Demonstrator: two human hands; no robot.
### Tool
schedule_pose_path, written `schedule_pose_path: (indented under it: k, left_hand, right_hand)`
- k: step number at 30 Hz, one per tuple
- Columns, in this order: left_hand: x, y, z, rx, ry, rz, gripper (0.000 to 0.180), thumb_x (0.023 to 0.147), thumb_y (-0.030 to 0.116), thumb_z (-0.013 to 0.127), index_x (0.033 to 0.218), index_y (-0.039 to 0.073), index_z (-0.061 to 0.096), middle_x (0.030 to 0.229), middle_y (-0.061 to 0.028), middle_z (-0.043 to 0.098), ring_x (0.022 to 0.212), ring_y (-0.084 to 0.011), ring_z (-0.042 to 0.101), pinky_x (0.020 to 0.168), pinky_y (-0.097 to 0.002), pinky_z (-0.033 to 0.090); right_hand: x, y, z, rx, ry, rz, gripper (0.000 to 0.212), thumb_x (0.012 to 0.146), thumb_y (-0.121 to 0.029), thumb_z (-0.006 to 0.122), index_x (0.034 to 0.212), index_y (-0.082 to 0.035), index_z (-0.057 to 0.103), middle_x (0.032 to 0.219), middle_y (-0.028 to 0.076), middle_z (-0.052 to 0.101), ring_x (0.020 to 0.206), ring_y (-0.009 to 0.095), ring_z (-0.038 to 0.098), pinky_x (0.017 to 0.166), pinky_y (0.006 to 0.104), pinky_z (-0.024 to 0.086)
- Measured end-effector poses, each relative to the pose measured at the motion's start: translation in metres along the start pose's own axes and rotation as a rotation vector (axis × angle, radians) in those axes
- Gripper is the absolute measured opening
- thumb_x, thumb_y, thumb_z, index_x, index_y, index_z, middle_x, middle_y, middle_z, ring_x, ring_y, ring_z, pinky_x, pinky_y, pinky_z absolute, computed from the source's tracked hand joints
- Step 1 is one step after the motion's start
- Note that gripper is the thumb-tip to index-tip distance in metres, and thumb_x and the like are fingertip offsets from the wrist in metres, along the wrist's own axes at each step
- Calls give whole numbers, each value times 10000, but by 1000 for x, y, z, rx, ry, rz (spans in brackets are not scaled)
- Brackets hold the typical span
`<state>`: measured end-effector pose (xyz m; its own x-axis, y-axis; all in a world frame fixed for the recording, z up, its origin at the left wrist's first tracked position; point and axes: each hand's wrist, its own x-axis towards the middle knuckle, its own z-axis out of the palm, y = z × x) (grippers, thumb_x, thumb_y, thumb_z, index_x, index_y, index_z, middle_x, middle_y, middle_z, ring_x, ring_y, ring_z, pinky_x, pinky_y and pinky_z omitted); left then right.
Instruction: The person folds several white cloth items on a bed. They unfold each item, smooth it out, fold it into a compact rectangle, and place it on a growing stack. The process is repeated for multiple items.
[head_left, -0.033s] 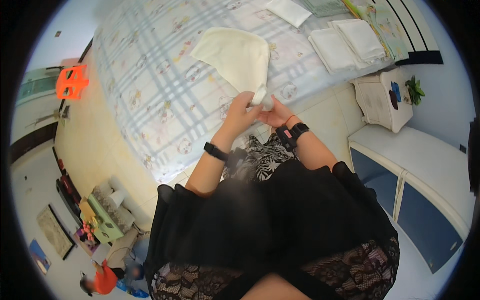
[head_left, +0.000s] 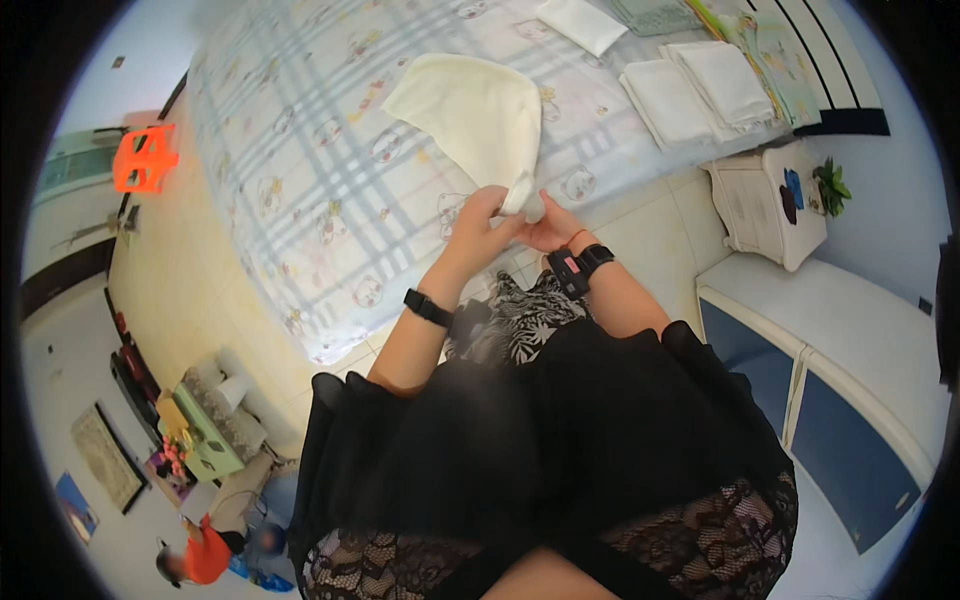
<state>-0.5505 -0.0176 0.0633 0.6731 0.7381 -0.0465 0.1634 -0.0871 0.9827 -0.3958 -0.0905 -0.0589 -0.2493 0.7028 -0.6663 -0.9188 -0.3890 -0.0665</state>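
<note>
A cream-white cloth (head_left: 470,105) lies spread on the patterned bed (head_left: 330,190), its near corner lifted off the bed's edge and bunched between my hands. My left hand (head_left: 482,228) grips that corner from the left, thumb toward the right hand. From the other side my right hand (head_left: 550,226) holds the same bunched end, its fingers partly hidden by the cloth. The two hands almost touch, just in front of my body. What kind of cloth it is does not show.
Folded white cloths (head_left: 665,100) lie at the bed's right side, another (head_left: 582,27) farther back. To the right stand a white nightstand (head_left: 770,205) and a blue-and-white cabinet (head_left: 850,350). An orange stool (head_left: 146,158) stands far left; another person (head_left: 205,555) is at lower left.
</note>
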Motion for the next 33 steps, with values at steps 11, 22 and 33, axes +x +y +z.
schedule_pose_path:
  k: [11, 22, 33]
  left_hand:
    - [4, -6, -71, -342, 511, -283, 188, 850, 135, 546, 952, -1, 626, 773, -19, 605, 678, -92, 549, 584, -227, 460]
    - [-30, 31, -73, -217, -267, -626, 221, 864, 198, 565, 923, -3, 636, 751, -6, 572, 613, -96, 567, 560, -225, 510]
    - [-67, -129, -14, -71, -425, -856, 342, 883, 301, 549, 1109, 49, 596, 895, -58, 618, 760, -164, 587, 641, -304, 513]
  right_hand:
    - [27, -124, -22, -1053, 207, -1103, 247, 870, -56, 525, 1106, 17, 532, 1015, 107, 599, 895, 194, 593, 801, 305, 508]
    - [-179, -143, 36, -1298, 486, -792, 266, 815, -42, 454, 1005, 17, 631, 760, 79, 642, 644, 156, 592, 634, 282, 492]
    - [-129, -130, 7, -2155, 628, 225, 191, 775, -142, 513, 816, -23, 657, 762, 161, 657, 751, 301, 646, 701, 390, 507]
